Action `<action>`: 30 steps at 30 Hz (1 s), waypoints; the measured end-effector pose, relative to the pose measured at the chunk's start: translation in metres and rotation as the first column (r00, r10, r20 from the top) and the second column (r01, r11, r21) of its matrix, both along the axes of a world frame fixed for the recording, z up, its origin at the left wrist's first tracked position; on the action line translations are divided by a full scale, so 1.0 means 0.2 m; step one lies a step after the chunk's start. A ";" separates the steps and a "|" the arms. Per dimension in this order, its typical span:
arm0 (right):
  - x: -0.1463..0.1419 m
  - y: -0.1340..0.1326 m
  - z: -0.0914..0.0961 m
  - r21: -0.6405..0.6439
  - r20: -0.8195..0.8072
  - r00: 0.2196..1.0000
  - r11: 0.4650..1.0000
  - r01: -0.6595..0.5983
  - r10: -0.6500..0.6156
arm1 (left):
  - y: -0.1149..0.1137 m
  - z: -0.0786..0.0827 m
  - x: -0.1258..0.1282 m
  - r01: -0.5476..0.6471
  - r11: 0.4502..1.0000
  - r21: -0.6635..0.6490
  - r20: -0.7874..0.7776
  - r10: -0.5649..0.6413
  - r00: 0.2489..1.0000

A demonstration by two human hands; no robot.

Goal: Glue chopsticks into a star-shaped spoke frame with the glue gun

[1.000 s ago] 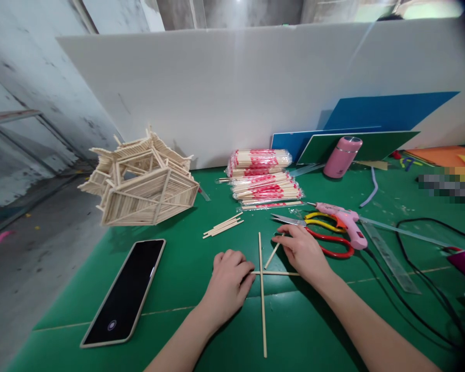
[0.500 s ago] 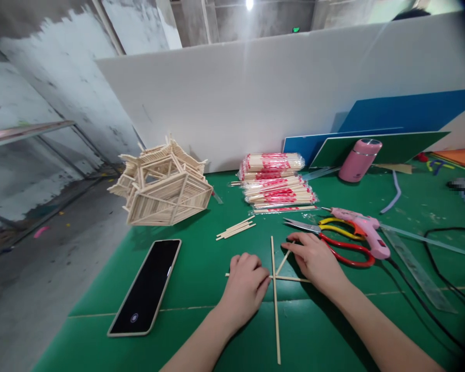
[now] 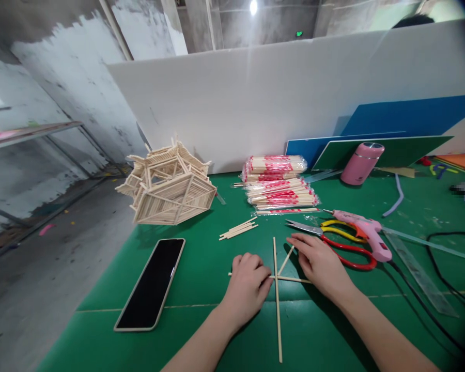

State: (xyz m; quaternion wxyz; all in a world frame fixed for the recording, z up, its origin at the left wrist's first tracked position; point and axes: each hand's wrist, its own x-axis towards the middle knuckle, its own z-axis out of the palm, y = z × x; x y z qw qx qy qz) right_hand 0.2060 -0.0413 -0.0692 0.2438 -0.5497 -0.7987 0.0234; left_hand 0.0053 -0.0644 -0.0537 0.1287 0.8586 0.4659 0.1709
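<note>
My left hand [image 3: 248,284] is closed on a chopstick [image 3: 292,279] lying crosswise on the table, gripping it left of the crossing. A second chopstick [image 3: 279,315] crosses it, running toward me. A short cut stick [image 3: 285,260] slants up and right from the crossing. My right hand [image 3: 320,261] is by its upper end, fingers stretched out and nothing seen between them; whether a fingertip touches the stick is unclear. Scissors [image 3: 349,248] with red and yellow handles and a pink glue gun [image 3: 366,232] lie right of that hand. Several short sticks [image 3: 238,229] lie beyond my left hand.
A phone [image 3: 151,284] lies at left, below a stick-built model [image 3: 174,191]. Wrapped chopstick bundles [image 3: 281,191] sit near the white board [image 3: 217,103]. A pink bottle [image 3: 362,164] stands at back right. A clear ruler [image 3: 420,276] and a black cord [image 3: 426,315] lie at right.
The fingers of my right hand have shifted up off the short stick, showing its upper end. My left hand keeps its grip. The whole view has shifted slightly.
</note>
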 end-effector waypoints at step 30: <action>0.08 0.01 0.07 -0.062 -0.538 0.838 0.996 0.062 -0.086 | -0.02 0.02 0.02 0.060 0.995 0.076 0.055 -0.064 0.996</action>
